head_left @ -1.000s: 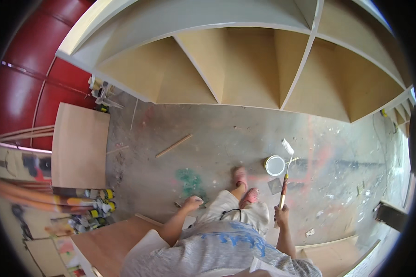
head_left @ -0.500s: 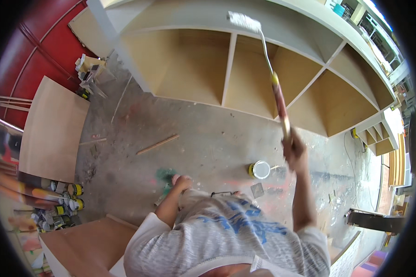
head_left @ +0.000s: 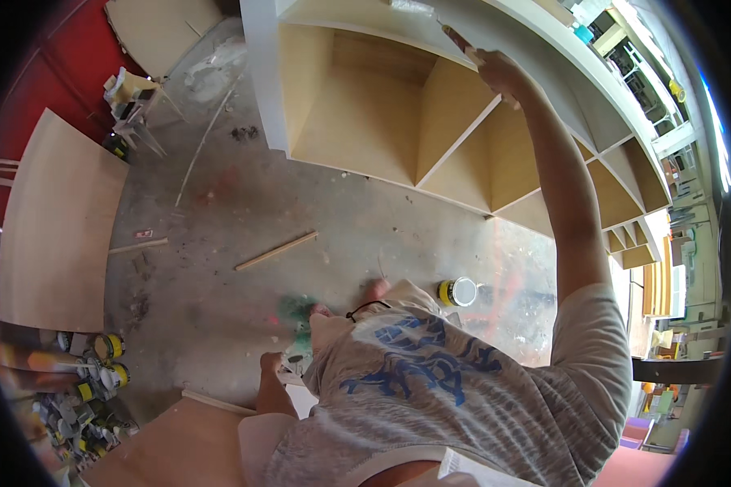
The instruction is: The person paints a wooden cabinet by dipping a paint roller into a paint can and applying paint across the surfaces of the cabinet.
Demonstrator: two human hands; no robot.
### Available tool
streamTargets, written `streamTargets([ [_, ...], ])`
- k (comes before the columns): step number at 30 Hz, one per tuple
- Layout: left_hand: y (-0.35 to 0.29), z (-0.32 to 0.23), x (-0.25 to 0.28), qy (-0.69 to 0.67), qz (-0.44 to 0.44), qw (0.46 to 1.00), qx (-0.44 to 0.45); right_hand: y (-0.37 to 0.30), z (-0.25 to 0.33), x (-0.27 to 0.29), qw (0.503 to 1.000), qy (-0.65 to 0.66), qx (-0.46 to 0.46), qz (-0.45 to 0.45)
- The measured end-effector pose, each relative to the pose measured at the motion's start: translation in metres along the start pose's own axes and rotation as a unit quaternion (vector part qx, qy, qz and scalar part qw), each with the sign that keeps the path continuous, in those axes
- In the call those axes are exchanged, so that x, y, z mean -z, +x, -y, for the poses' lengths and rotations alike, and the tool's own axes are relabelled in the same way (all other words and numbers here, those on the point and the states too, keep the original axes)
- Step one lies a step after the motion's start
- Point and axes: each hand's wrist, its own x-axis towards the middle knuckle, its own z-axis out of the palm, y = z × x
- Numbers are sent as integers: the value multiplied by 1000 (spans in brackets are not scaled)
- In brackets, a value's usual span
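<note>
My right hand (head_left: 505, 75) is closed around the handle of a paint roller (head_left: 412, 7), at the end of my outstretched arm. The white, paint-coated roller head is over the grey upper surface of a large shelving cabinet (head_left: 261, 73). Whether it touches that surface I cannot tell. Below, the cabinet has open compartments of bare light wood with pale edges. My left hand (head_left: 270, 362) hangs low beside my hip, away from the cabinet. Its fingers are too small and partly hidden to make out.
A yellow-and-black paint can (head_left: 460, 291) stands on the concrete floor near my feet. A wooden strip (head_left: 277, 251) lies ahead of me. On the left are a leaning board (head_left: 61, 223), a cluttered stool (head_left: 134, 101) and several used paint cans (head_left: 108, 347). Another brown board (head_left: 179, 446) is at lower left.
My right arm has stretched farther forward, carrying the roller toward the top edge of the view. My left hand has dropped back toward my hip. My body and view have turned.
</note>
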Motion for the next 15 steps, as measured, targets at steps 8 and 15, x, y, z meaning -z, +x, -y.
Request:
streamTargets([
  [8, 7, -43, 33, -668, -104, 694, 248, 175, 60, -29, 976, -215, -31, 13],
  [15, 36, -26, 82, -112, -32, 987, 109, 343, 77, -46, 979, -200, -17, 28],
])
